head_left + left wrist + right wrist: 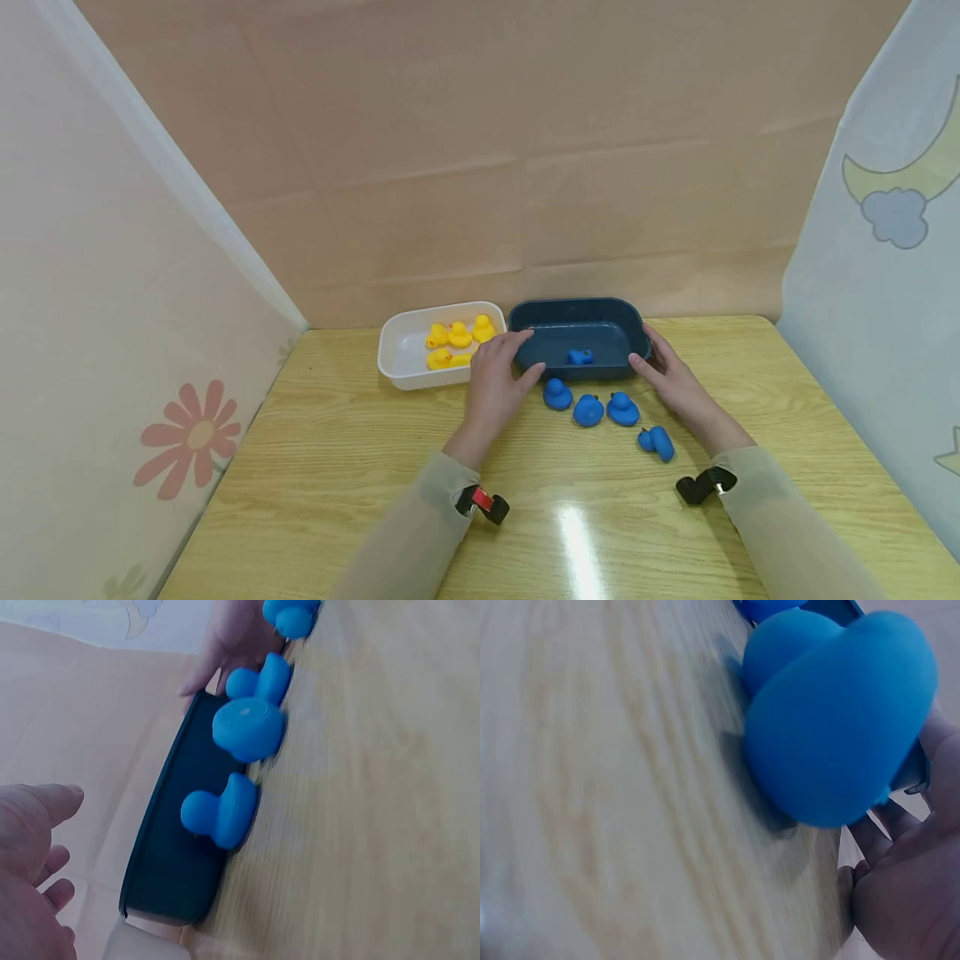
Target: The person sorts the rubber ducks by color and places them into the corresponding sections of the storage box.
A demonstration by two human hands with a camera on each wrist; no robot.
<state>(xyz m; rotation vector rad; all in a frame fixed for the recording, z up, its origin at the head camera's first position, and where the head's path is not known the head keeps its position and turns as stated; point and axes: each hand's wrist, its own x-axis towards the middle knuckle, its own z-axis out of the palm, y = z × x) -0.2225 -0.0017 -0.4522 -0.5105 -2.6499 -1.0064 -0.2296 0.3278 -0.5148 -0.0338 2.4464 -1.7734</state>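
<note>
A dark blue bin (573,371) stands at the back of the table with one small blue rubber duck (580,357) inside. My left hand (498,375) hovers by its left end, thumb and fingers spread and holding nothing; a gap shows between hand and bin in the left wrist view. At the opposite end, my right hand (678,383) has its thumb by the near corner and its loosely extended fingers along the right wall. Several blue rubber ducks (588,410) lie in front of the bin. The closest to my right wrist is a tipped duck (840,727).
Left of the dark bin, a white bin (405,382) holds several yellow rubber ducks (460,335), partly covered by my left hand. Brown paper (517,183) hangs behind the wooden table (337,467). Patterned cloths (870,333) flank both sides.
</note>
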